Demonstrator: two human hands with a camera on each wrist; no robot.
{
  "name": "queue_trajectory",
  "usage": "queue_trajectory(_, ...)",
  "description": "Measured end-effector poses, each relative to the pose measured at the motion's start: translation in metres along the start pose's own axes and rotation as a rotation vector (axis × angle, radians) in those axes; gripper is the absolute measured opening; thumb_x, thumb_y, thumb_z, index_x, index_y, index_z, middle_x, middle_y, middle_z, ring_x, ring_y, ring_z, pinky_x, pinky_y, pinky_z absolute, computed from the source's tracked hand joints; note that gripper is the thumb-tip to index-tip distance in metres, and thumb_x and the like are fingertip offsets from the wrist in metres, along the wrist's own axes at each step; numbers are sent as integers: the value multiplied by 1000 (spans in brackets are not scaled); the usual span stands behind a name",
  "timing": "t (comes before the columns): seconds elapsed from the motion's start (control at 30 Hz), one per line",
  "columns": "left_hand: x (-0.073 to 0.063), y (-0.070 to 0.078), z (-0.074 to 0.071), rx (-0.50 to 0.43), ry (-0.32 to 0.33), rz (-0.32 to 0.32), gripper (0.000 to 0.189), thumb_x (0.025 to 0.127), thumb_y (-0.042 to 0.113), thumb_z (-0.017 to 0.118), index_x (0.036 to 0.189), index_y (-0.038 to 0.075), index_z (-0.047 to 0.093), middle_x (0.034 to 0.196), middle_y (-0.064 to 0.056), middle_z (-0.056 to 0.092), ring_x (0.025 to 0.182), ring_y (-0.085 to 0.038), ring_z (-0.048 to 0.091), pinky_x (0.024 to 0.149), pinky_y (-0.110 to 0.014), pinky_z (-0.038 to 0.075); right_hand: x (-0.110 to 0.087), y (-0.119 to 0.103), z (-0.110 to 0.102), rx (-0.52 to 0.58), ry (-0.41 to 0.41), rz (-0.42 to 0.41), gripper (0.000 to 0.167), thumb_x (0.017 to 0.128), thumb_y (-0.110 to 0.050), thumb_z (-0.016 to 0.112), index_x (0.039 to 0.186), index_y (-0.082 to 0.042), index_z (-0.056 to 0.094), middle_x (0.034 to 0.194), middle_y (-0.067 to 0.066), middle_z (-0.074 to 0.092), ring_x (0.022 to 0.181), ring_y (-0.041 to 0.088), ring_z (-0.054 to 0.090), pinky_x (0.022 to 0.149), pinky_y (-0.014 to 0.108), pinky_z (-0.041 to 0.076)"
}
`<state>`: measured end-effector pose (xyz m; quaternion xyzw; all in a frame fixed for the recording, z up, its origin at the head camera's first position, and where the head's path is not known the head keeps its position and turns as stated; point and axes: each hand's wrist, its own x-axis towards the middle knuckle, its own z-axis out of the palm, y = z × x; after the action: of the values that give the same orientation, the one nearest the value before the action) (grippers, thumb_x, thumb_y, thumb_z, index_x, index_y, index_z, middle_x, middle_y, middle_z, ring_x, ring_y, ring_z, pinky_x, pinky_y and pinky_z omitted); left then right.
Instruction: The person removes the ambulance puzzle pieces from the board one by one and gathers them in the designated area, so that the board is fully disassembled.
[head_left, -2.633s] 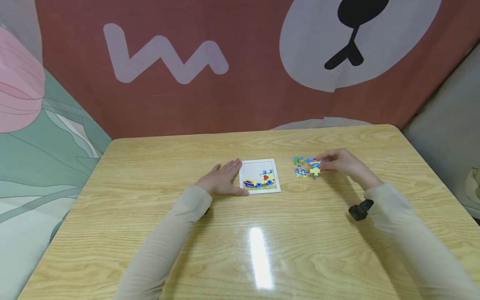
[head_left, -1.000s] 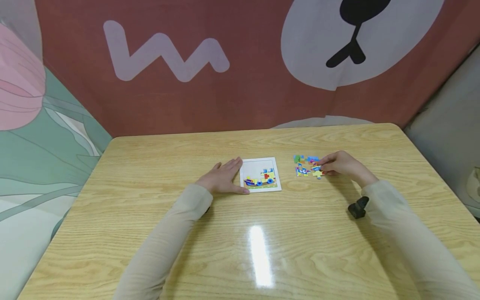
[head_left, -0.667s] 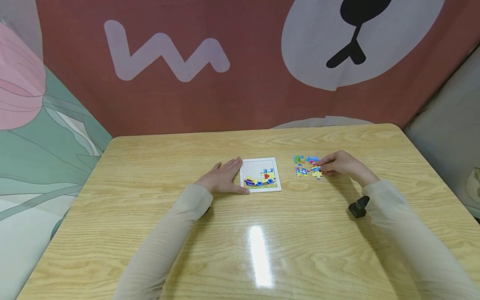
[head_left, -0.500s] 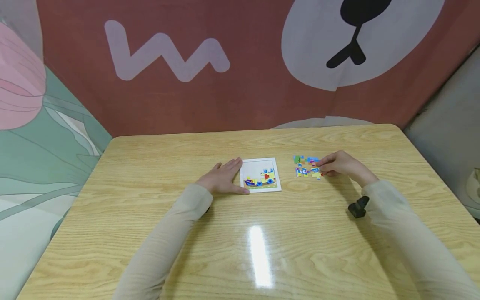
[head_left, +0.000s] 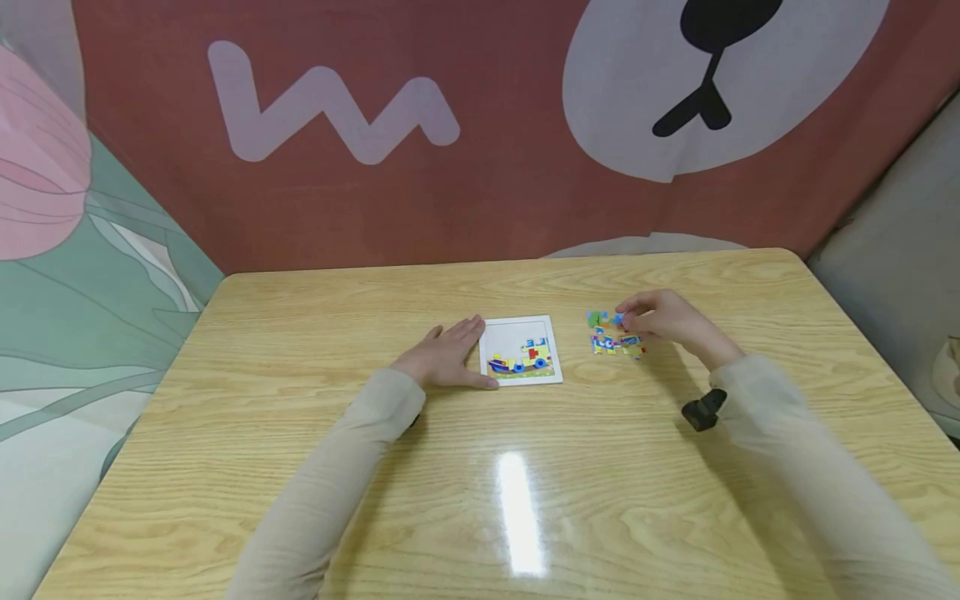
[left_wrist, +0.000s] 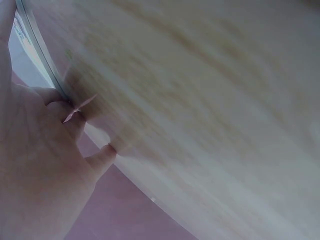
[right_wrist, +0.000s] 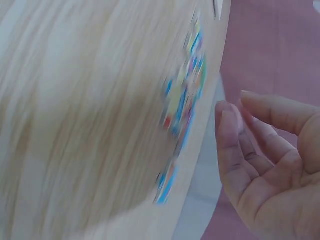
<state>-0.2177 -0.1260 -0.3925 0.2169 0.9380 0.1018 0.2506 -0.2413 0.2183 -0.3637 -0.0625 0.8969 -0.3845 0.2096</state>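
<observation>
My left hand (head_left: pixel 446 357) lies spread against the left side of a small white-rimmed jigsaw tray (head_left: pixel 510 337), its thumb at the near corner. Fitted pieces along the tray's bottom and right form part of a colourful vehicle picture. To the right of the tray, several loose jigsaw pieces (head_left: pixel 604 342) lie close together on the table. My right hand (head_left: pixel 666 321) is over the far right of these pieces and covers some of them. In the right wrist view, the right hand (right_wrist: pixel 272 165) has loosely bent fingers with nothing between them, apart from the blurred pieces (right_wrist: pixel 175 97).
The wooden table (head_left: pixel 375 308) reaches back to a reddish-brown wall covering (head_left: pixel 375 217) with pale and black shapes. A black wrist device (head_left: pixel 703 410) sits under my right sleeve. Light glares off the near middle of the tabletop.
My right hand has left the yellow piece at the near right of the group, rising and moving left and away over the far pieces. The left hand and tray stay put.
</observation>
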Motion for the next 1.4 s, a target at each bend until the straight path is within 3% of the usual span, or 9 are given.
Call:
queue_trajectory(0.23,-1,-1,1,0,-2,6,108,81,71,54,154,15,-3,162,2,-6,151,-15,-3,123,-49,0,6,-19,21,49,0,-193,34,89,-12,63,117,6,61,100,16,66,85,15,63,70,24,52)
queue_trajectory(0.33,-1,0,0,-1,0,7,108,82,70,54,155,15,-3,162,2,-5,151,-15,-3,123,-49,1,8,-30,32,16,-14,-224,32,88,-7,62,117,7,61,105,21,67,94,23,65,73,25,53)
queue_trajectory(0.5,-1,0,0,-2,0,5,108,82,70,54,155,16,-3,162,2,-6,151,-14,-3,123,-49,0,7,-48,50,-38,-77,-220,33,92,-4,58,123,8,58,119,27,61,115,39,57,92,41,53)
queue_trajectory(0.8,0,-1,1,-17,-2,-11,109,81,71,55,155,16,-3,162,3,-6,151,-14,-3,123,-48,-1,20,-55,73,-17,-148,-184,34,91,-4,57,124,3,57,127,23,58,119,39,57,91,38,54)
queue_trajectory(1.13,0,-1,2,-14,-3,-11,108,81,72,53,155,17,-4,162,3,-7,151,-14,-3,123,-48,-1,27,-59,86,-41,-156,-187,36,86,1,60,122,4,58,126,22,59,109,33,61,83,32,54)
queue_trajectory(1.4,0,-1,2,-25,-1,-3,109,81,71,54,155,16,-4,162,2,-7,151,-14,-4,123,-48,-1,30,-62,91,-168,-152,-226,40,82,2,66,121,4,60,121,21,61,96,26,59,80,32,52)
